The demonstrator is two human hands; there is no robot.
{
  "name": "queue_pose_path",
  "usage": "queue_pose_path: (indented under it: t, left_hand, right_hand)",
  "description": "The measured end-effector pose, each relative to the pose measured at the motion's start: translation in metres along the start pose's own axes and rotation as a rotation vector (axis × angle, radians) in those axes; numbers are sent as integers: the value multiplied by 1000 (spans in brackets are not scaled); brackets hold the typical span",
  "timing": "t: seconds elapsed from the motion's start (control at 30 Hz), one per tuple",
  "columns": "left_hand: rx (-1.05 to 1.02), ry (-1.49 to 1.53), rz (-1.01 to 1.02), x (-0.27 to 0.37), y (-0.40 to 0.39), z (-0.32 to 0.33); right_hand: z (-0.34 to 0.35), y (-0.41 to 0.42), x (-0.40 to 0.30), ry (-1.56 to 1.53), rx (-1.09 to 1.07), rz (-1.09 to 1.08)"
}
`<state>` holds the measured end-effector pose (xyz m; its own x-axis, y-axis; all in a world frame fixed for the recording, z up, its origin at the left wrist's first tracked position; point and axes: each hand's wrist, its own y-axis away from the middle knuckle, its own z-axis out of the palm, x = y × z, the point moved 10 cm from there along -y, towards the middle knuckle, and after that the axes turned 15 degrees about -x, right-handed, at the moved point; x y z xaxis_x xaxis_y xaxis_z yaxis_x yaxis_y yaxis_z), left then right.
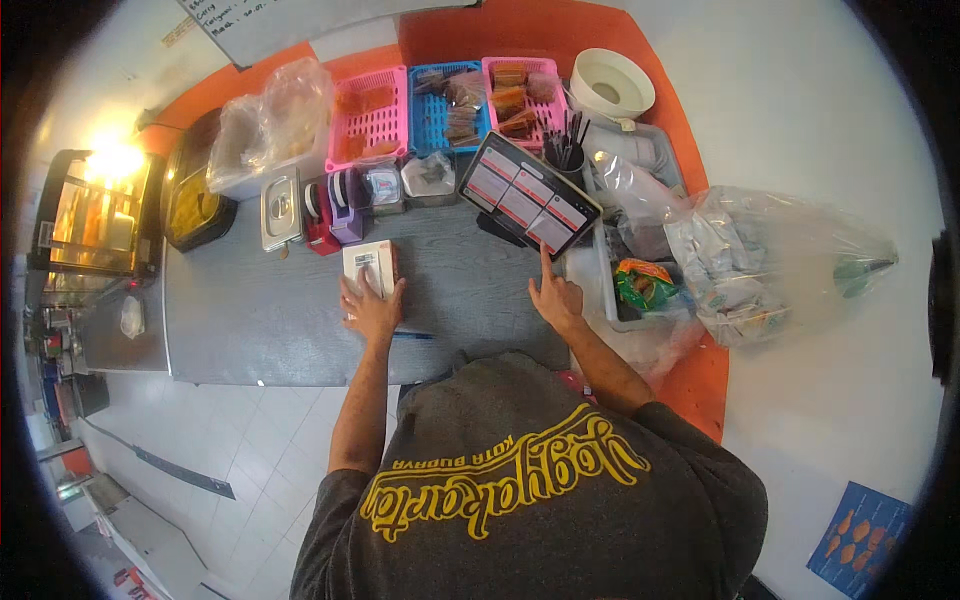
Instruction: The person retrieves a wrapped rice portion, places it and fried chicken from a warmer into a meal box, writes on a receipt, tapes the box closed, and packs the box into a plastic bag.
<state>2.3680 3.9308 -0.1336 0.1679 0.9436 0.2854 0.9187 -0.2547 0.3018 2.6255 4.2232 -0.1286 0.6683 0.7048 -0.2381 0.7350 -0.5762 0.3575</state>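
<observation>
My left hand (pixel 370 313) lies over the near part of a small white box (pixel 385 262) with an orange side and a printed label. Its thumb is on the right side and the other fingers spread over the top and left. With its index finger extended, my right hand (pixel 559 298) reaches the lower edge of a tablet (pixel 517 180); the fingertip appears to touch the screen. Tilted on a dark stand, the tablet displays several white panels with red bars. A blue pen (pixel 412 336) lies on the dark table (pixel 472 300) near my left wrist.
Behind are pink baskets (pixel 367 154), a blue basket (pixel 427 146) with packets, tape dispensers (pixel 345 214) and a steel lid (pixel 281 210). A grey crate (pixel 611 300) and large plastic bag (pixel 780 262) stand right. At left is a lit display case (pixel 97 225).
</observation>
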Motion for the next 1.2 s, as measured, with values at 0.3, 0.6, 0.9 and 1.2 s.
queue_pose_path:
  t: [0.3,0.6,0.9,1.2]
  left_hand:
    - [235,168,204,5,46,-36]
    - [285,169,562,61,93,-43]
    - [55,143,959,177,127,-9]
    - [-113,174,1130,212,178,-14]
  right_hand:
    - [3,15,-8,-114,4,-135]
    - [-12,201,113,-62,681,30]
    - [-154,133,56,-104,874,-361]
    - [-184,-106,189,208,286,290]
